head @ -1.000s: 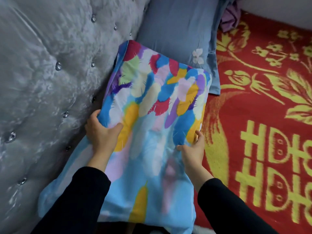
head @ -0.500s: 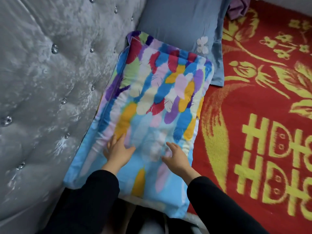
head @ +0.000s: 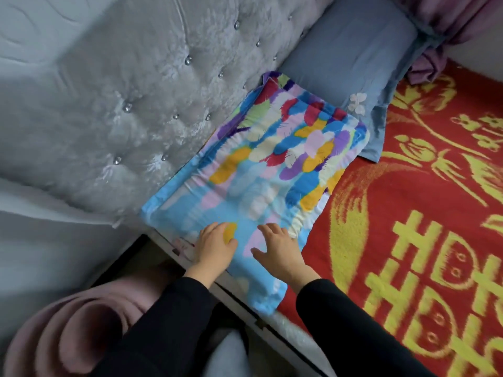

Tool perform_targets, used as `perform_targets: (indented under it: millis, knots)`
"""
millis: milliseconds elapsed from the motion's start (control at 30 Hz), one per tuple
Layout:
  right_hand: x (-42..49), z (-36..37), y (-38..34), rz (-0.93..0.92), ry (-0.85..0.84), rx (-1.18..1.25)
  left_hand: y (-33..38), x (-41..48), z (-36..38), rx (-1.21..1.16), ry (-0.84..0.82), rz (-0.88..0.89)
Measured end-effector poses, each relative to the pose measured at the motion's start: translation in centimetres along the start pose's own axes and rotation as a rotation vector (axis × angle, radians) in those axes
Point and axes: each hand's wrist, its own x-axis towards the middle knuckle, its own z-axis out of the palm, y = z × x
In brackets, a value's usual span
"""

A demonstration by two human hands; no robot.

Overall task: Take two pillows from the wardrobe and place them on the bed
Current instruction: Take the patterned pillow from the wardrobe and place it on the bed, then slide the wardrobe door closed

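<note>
A pillow with a bright feather print [head: 272, 164] lies flat on the bed [head: 422, 213], along the grey tufted headboard [head: 136, 104]. Beyond it a plain blue-grey pillow [head: 351, 55] also lies against the headboard, its near edge tucked under the colourful one. My left hand [head: 215, 246] and my right hand [head: 277, 248] rest palm-down, fingers spread, on the near end of the colourful pillow. Neither hand grips the fabric. Both arms are in black sleeves.
The bed is covered by a red blanket with yellow patterns. Purple fabric [head: 449, 31] hangs at the far corner. A rolled pink fabric item [head: 70, 333] sits at the lower left beside the bed's edge [head: 245, 303].
I let go of the raised colourful pillow and it now lies flat. My hands slid back toward its near end and lie open on it. The view pulled back.
</note>
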Motion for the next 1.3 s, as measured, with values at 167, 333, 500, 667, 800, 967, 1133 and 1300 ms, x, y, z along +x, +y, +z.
perform_targets:
  millis: [167,333,500,667,800,967,1133,1300]
  knots:
    - [-10.0,1.0,-0.7,-0.212,-0.016,-0.116,-1.4,-13.3,1.1,-0.083,0.179,-0.054]
    - [-19.7,1.9,-3.3,-0.427,-0.052,-0.236,-3.1,-26.5,2.2,-0.045,0.316,-0.143]
    - [-27.6,4.4,-7.3,-0.630,-0.149,-0.337,-6.7,-38.1,1.7,-0.047,0.449,-0.243]
    - [-35.0,8.2,-12.9,-0.818,-0.209,-0.418,-11.8,-48.0,0.6,-0.088,0.585,-0.393]
    - [-41.7,11.6,-18.3,-0.976,-0.198,-0.437,-17.1,-56.5,-0.3,-0.156,0.703,-0.489]
    - [-51.9,17.6,-25.5,-1.129,-0.216,-0.476,-24.8,-69.5,-1.7,-0.172,0.810,-0.597]
    - [-62.3,22.7,-33.7,-1.268,-0.226,-0.509,-31.4,-82.4,-4.2,-0.141,0.904,-0.689]
    - [-70.2,25.6,-43.3,-1.439,-0.167,-0.512,-36.9,-92.4,-9.1,-0.095,1.036,-0.739]
